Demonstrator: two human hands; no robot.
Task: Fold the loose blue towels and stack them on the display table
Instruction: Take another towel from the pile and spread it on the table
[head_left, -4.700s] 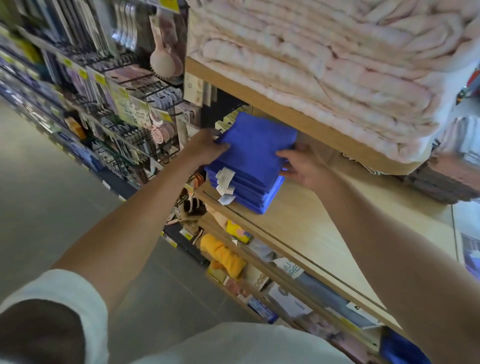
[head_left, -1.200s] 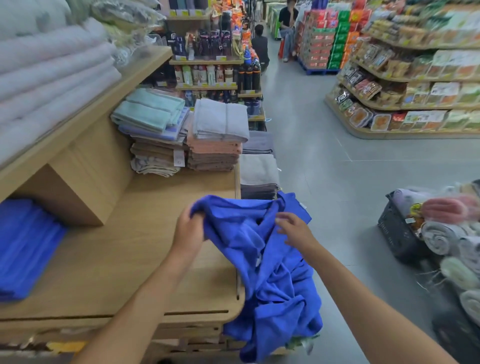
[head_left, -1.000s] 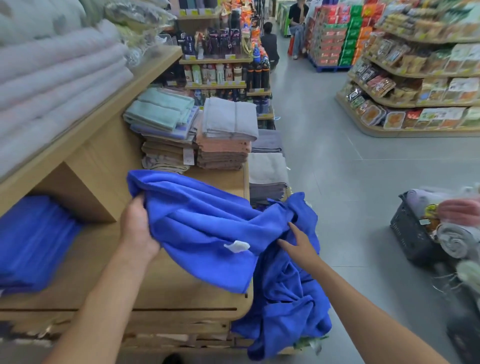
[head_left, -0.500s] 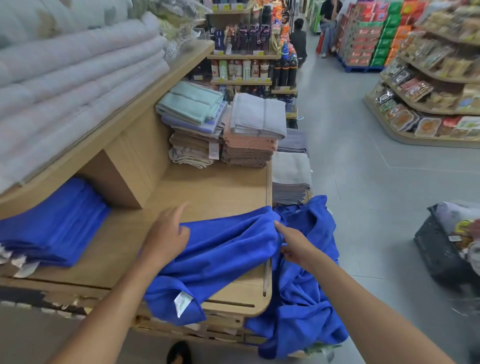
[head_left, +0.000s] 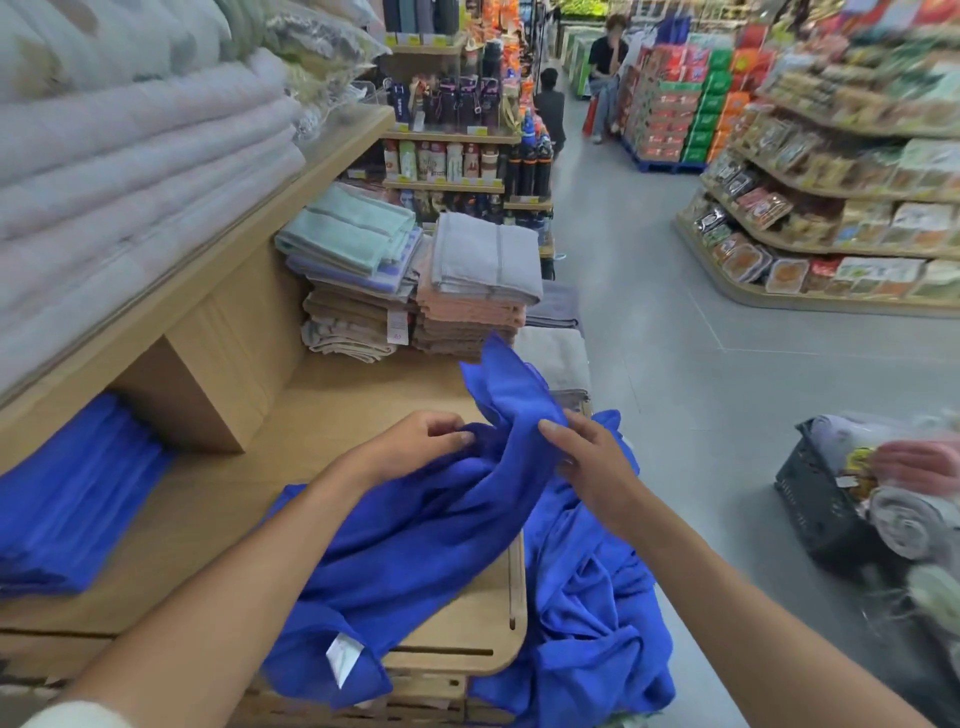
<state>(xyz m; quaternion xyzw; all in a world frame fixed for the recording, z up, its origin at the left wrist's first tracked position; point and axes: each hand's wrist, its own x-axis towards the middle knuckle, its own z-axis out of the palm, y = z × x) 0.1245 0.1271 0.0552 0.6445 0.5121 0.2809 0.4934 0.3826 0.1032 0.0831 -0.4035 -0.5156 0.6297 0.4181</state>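
Shop aisle and stocked shelves stretch beyond my fingers; under them the wooden display table (head_left: 363, 395) carries a loose blue towel (head_left: 415, 540), limp, light, best taken by corners. My left hand (head_left: 410, 441) and right hand (head_left: 592, 462) pinch its raised edge.

Two hands, the left grip (head_left: 410, 447) and the right grip (head_left: 597, 462), meet at centre frame. One stack of folded blue towels (head_left: 72, 499) lies at left, one black basket (head_left: 826, 499) at right, and two people (head_left: 605, 62) stand top centre.
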